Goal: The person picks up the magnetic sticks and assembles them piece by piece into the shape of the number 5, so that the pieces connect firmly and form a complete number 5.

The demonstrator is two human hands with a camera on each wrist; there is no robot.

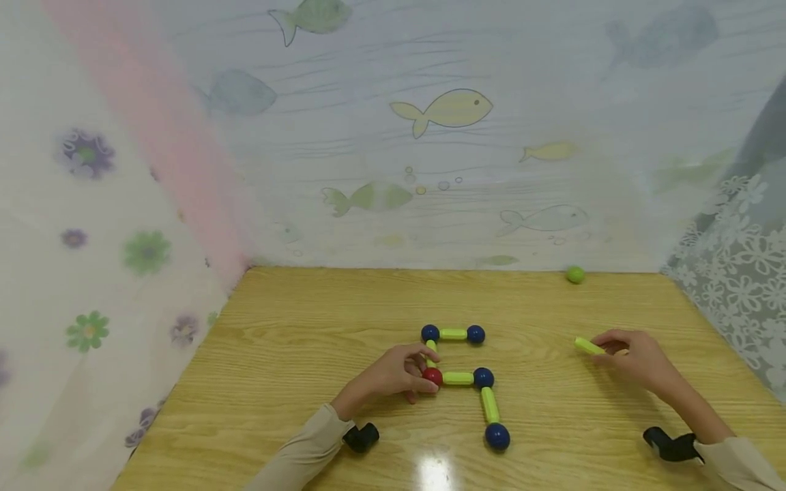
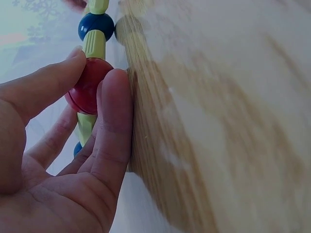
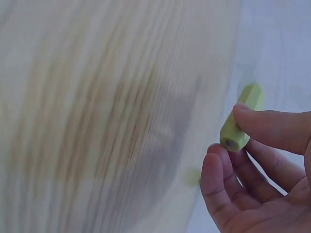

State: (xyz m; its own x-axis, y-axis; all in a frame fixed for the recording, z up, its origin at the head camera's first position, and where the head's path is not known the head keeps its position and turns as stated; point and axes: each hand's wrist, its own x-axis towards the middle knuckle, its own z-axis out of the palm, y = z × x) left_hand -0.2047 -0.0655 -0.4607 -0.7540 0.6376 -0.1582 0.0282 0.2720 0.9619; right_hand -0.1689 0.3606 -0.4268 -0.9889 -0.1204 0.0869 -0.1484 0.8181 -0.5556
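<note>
A figure of yellow-green rods and balls lies on the wooden table. Its red ball is held between the thumb and fingers of my left hand; the left wrist view shows the red ball between two rods. One rod runs right to a blue ball, and another rod leads from there to the nearest blue ball. Farther back, a rod joins two more blue balls. Off to the right, my right hand pinches a loose yellow-green rod, apart from the figure.
A small green ball sits at the table's far edge. Black wrist devices are on the left sleeve and right sleeve. Fish-printed cloth rises behind the table, with patterned cloth at both sides.
</note>
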